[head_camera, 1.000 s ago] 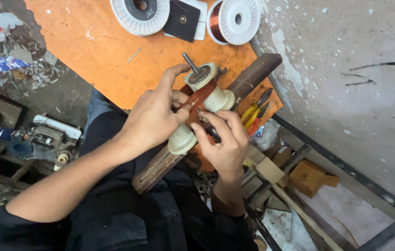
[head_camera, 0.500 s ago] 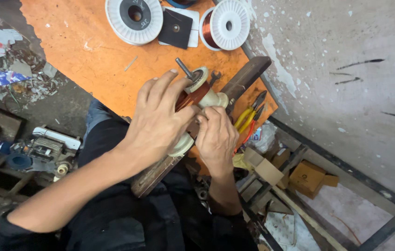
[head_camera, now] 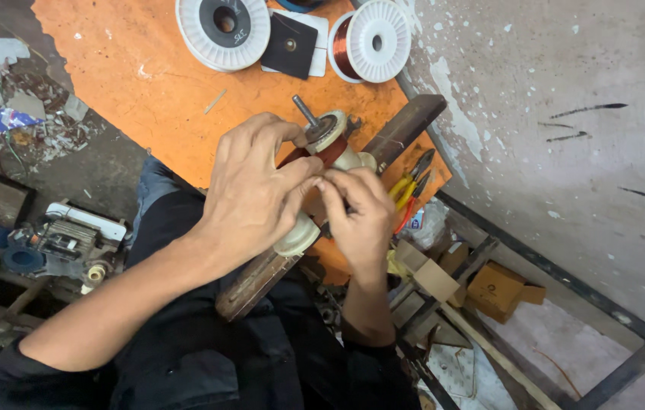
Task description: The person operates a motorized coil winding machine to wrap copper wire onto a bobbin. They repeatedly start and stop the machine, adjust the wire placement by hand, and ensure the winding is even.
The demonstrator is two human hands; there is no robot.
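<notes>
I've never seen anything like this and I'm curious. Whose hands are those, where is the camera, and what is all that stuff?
The camera sits on a person's head and looks down, so you see that person's own two arms and hands from above. The left hand and the right hand are bunched together over a small motor part. It has cream ends, a red-brown middle and a metal rod sticking out. It rests on a long wooden block that lies across an orange board. The fingers hide just how the part is gripped. At the far edge of the board lie a white empty reel, a black square piece and a reel of copper wire. Pliers with yellow handles lie to the right of the hands, and cardboard boxes sit lower down.
</notes>
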